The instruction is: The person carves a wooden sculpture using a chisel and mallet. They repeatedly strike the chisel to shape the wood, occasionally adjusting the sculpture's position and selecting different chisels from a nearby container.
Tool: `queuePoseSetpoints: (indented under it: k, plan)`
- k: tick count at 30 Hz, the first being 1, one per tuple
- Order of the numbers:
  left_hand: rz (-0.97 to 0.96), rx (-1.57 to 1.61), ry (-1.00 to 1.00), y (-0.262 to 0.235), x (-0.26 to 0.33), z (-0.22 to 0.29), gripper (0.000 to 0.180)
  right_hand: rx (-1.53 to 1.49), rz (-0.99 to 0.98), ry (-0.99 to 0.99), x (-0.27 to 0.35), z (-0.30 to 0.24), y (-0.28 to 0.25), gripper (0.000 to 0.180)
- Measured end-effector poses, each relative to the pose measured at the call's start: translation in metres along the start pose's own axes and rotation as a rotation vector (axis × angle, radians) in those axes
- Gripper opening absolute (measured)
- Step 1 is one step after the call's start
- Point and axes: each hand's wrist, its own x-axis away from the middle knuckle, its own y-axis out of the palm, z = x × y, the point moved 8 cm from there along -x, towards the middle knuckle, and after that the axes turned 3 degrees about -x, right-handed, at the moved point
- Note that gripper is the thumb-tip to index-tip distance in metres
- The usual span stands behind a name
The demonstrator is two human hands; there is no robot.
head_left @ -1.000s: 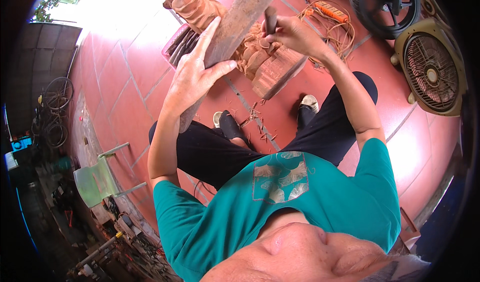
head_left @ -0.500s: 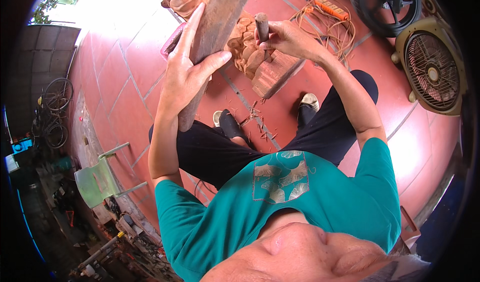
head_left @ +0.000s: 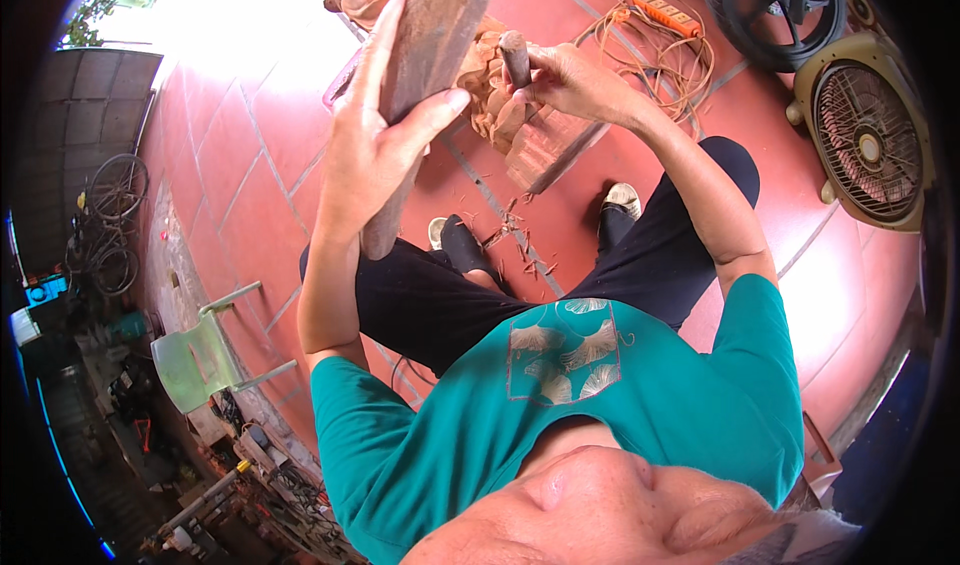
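A long, thick wooden mallet (head_left: 430,50) rises in front of me, its narrow end (head_left: 377,235) coming down past my wrist. My left hand (head_left: 370,160) is closed round it, thumb on one side and a finger stretched along the other. My right hand (head_left: 560,77) grips a chisel (head_left: 515,60) by its round wooden handle, held nearly upright. The chisel's lower end is over a reddish-brown wood carving (head_left: 490,115) with rounded, knobbly relief and a flat block base (head_left: 550,150). The mallet hides part of the carving, and the chisel's cutting edge cannot be made out.
Wood shavings (head_left: 515,227) lie on the red tiles between my shoes. An orange power strip (head_left: 665,15) with coiled cord is at the far right, near a wheel (head_left: 775,15) and a box fan (head_left: 865,145). A green chair (head_left: 200,360) stands at left.
The mallet and my left hand have shifted slightly to the right. The top of the chisel handle now leans a little more to the left. Both hands keep their grips.
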Motion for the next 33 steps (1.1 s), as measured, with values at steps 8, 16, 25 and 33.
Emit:
queuePoseSetpoints:
  k: [8,16,25,33]
  plan:
    - [-0.091,-0.337,0.084,0.007,0.004,-0.028,0.087,-0.028,0.088,0.129,0.002,-0.002,-0.017,0.027]
    - [-0.026,-0.28,0.104,-0.003,0.004,-0.031,0.088,0.199,0.294,0.105,0.006,-0.007,-0.035,0.04]
    - [-0.044,-0.283,0.094,0.0,0.003,-0.028,0.088,0.272,0.322,0.064,0.015,-0.003,-0.023,0.04]
    - [-0.016,-0.118,0.143,0.005,0.003,-0.014,0.088,0.091,0.337,-0.025,0.038,0.0,-0.017,0.03]
